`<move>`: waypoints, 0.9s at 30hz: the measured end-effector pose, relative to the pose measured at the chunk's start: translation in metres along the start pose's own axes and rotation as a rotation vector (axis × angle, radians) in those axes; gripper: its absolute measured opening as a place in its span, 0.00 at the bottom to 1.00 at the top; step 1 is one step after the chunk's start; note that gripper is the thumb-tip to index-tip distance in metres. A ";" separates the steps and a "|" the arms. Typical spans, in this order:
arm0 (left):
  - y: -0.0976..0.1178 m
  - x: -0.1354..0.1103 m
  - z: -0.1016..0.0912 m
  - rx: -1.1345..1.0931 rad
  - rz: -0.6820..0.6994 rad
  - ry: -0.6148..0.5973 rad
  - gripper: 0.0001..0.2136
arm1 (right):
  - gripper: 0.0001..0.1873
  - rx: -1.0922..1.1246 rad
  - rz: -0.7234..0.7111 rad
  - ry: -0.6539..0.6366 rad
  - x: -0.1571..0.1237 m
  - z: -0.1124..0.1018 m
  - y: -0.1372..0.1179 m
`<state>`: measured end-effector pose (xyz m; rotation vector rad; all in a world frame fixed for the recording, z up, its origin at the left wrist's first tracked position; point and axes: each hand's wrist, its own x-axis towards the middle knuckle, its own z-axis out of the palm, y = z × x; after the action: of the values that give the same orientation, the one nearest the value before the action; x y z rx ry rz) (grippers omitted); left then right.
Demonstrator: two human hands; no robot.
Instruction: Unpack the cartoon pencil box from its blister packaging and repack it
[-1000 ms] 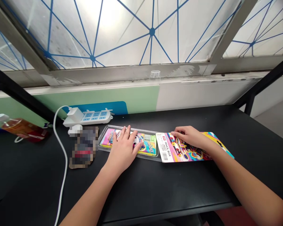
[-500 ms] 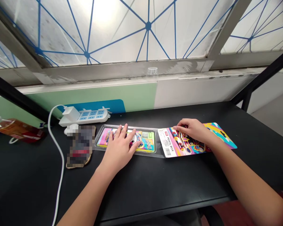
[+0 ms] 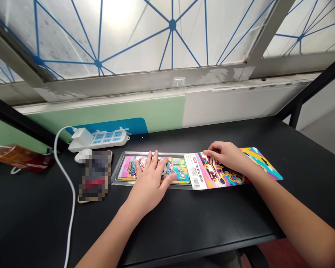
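My left hand [image 3: 150, 178] lies with its fingers spread on a colourful pencil box [image 3: 128, 167], which has cartoon prints and a small grey-and-green part at its right end. The box sits in a clear plastic tray [image 3: 115, 175], whose rim shows on the left and along the far side. To the right is a bright printed card [image 3: 209, 178] marked "PENCIL BOX", with a barcode on its white end. That white end overlaps the tray's right side. My right hand [image 3: 227, 156] grips the card near its far edge, fingers bent; the fingertips are partly hidden.
A phone-like object [image 3: 96, 176], blurred out, lies left of the tray. Behind it are a small white object [image 3: 83, 155] and a power strip [image 3: 110, 139] with a white cable [image 3: 69, 186]. A drink bottle [image 3: 22, 156] is at far left. A clear cup [image 3: 179, 82] stands on the sill.
My left hand and the pencil box have shifted right. The card has moved slightly left, covering more of the tray's right side. The view has tilted a little.
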<state>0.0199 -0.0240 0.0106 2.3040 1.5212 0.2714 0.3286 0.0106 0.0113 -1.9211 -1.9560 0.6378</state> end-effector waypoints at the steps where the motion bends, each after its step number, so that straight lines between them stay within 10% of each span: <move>1: 0.000 -0.001 0.001 0.013 0.007 -0.003 0.30 | 0.22 0.009 0.016 -0.006 0.000 0.000 0.000; 11: 0.025 -0.017 -0.008 -0.278 0.044 -0.102 0.30 | 0.21 -0.013 -0.091 0.034 -0.005 0.025 -0.020; 19: -0.036 -0.009 -0.037 -0.433 -0.023 0.511 0.18 | 0.22 0.082 -0.153 -0.138 0.001 0.007 -0.002; 27: -0.047 0.005 -0.011 -1.035 -0.180 0.414 0.26 | 0.29 0.020 -0.106 -0.276 0.002 -0.017 0.026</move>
<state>-0.0221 -0.0006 0.0019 1.3195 1.2657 1.2081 0.3595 0.0141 0.0117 -1.7819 -2.1875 0.9305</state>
